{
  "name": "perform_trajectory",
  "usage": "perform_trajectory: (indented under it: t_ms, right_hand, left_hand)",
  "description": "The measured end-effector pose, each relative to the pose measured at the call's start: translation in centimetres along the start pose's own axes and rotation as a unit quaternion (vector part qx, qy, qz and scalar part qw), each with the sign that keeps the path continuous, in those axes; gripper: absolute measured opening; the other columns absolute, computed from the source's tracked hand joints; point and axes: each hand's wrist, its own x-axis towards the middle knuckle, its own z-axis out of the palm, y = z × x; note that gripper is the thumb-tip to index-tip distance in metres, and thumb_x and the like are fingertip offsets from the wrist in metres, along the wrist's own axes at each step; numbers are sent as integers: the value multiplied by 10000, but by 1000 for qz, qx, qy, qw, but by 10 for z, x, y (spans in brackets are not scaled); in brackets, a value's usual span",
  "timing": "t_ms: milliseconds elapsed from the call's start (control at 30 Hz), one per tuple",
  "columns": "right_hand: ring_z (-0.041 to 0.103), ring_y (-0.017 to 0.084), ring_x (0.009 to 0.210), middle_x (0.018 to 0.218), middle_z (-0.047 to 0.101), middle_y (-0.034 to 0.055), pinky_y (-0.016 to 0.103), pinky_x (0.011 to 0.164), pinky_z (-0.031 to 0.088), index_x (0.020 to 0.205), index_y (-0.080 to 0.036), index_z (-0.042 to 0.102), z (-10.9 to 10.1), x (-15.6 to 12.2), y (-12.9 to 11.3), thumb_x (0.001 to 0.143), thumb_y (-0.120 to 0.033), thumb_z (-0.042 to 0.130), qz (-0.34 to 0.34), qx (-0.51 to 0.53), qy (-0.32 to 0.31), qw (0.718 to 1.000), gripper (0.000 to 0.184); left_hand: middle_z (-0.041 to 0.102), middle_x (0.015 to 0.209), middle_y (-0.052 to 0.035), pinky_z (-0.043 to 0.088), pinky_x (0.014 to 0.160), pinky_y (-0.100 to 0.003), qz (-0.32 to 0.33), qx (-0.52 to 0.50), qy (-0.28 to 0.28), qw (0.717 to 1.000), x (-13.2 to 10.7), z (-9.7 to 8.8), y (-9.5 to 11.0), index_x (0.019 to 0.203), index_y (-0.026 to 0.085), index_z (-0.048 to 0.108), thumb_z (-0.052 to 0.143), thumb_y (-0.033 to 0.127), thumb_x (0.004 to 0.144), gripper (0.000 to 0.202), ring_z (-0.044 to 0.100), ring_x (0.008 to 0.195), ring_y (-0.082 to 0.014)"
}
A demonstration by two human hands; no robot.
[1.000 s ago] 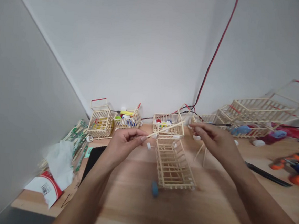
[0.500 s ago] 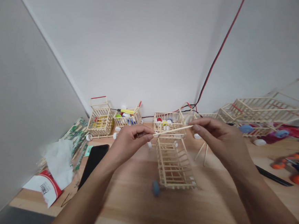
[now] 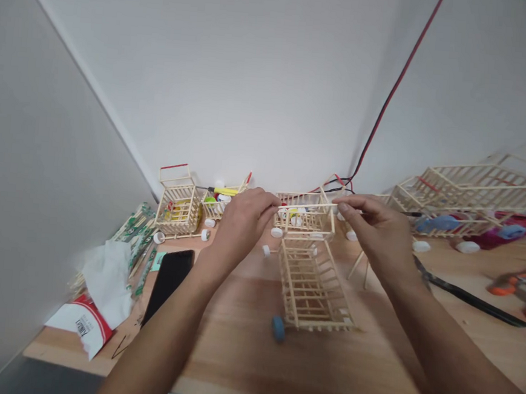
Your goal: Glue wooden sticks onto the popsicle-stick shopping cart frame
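A thin wooden stick (image 3: 306, 206) is held level between my two hands, above the table. My left hand (image 3: 250, 217) pinches its left end, and my right hand (image 3: 374, 227) pinches its right end between thumb and fingers. Just below the stick lies a small cart frame (image 3: 313, 283) built of similar sticks, with a blue wheel (image 3: 278, 329) at its near left corner. Behind the stick stands another stick cart (image 3: 303, 230) with white wheels and coloured caps inside.
More stick carts (image 3: 177, 208) line the wall, with larger ones (image 3: 482, 190) at the right. A black phone (image 3: 168, 283), white tissue (image 3: 111, 279) and green-patterned wrappers (image 3: 133, 229) lie left. Orange-handled tools (image 3: 518, 281) and a black strip (image 3: 478, 299) lie right. A red-black cable (image 3: 396, 89) runs up the wall.
Both hands have risen slightly with the stick, which has turned from slanted to nearly level. The view has shifted a little, and the cart frame stays on the table.
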Motion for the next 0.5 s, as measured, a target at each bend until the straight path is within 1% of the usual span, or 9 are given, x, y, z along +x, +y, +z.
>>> perform_trajectory:
  t_ms: [67,133,267,500]
  right_hand:
    - [663,208,961,1032,734,45,316,711,482,912,-258,750,4,-1,2,878,-330,644,-15,-1,4,1000,133]
    - [665,204,955,1040,734,43,312,697,475,931,-262,754,6,-1,2,884,-329,637,-15,2,5,1000,143]
    - [670,208,941,1032,742,51,318,700,481,955,-250,757,7,-2,1,886,-351,632,6,4,-4,1000,176]
    - [672,198,847,985,751,52,295,598,459,967,-238,763,7,-5,-1,873,-380,637,41,-1,-9,999,212]
  left_hand:
    - [694,858,-42,469,758,-285,1,3,4,1000,-1,2,-3,913,172,680,575,164,938,108,634,834,-167]
    - [696,869,-51,473,766,-290,7,5,4,1000,1,3,-4,917,167,688,581,170,938,109,637,847,-172]
    - [702,875,-63,480,796,-303,14,17,0,1000,4,2,-3,917,157,709,595,176,933,116,647,867,-181]
    - [691,879,-56,472,783,-302,8,50,2,999,3,3,2,902,175,726,590,220,943,149,640,856,-178]
